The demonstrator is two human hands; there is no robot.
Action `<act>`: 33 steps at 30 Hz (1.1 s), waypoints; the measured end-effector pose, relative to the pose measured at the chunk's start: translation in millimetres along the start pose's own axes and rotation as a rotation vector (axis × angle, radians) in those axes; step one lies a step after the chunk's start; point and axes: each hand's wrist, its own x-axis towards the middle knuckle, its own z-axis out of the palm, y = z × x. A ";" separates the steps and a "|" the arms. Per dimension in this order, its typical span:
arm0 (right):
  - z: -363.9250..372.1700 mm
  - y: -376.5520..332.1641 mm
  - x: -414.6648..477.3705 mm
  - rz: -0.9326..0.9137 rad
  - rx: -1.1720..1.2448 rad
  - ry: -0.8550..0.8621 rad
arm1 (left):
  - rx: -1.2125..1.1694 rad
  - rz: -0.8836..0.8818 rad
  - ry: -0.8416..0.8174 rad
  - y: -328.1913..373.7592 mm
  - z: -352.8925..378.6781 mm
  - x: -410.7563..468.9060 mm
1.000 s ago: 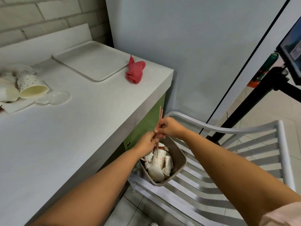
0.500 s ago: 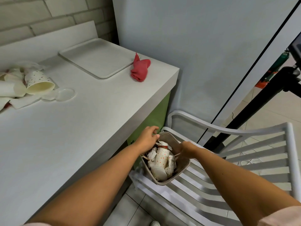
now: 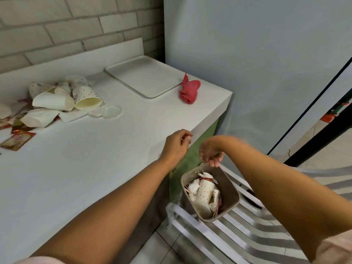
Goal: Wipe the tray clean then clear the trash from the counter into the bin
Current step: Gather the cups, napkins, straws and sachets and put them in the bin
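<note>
We find the left hand (image 3: 177, 144) over the counter's (image 3: 114, 149) front edge, fingers loosely curled, gripping nothing. The right hand (image 3: 211, 153) hangs just above the bin's (image 3: 228, 185) rim, fingers drooping apart, blurred, holding nothing. The bin sits on a slatted chair (image 3: 176, 210) beside the counter. The tray (image 3: 144, 77) lies at the far corner, with the red cloth (image 3: 189, 90) just beside it. The trash pile (image 3: 53, 101) lies well apart, at left.

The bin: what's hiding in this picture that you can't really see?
1. Head view: the bottom of the bin is buried under paper cups and crumpled paper.
2. Head view: the trash pile on the counter runs off the left edge.
3. Head view: the right hand is motion-blurred, so whether it pinches anything is unclear.
</note>
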 end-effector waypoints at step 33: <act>43.3 -512.7 -19.8 -0.771 -0.387 0.232 | 0.514 -0.619 0.729 -213.9 -450.3 -185.2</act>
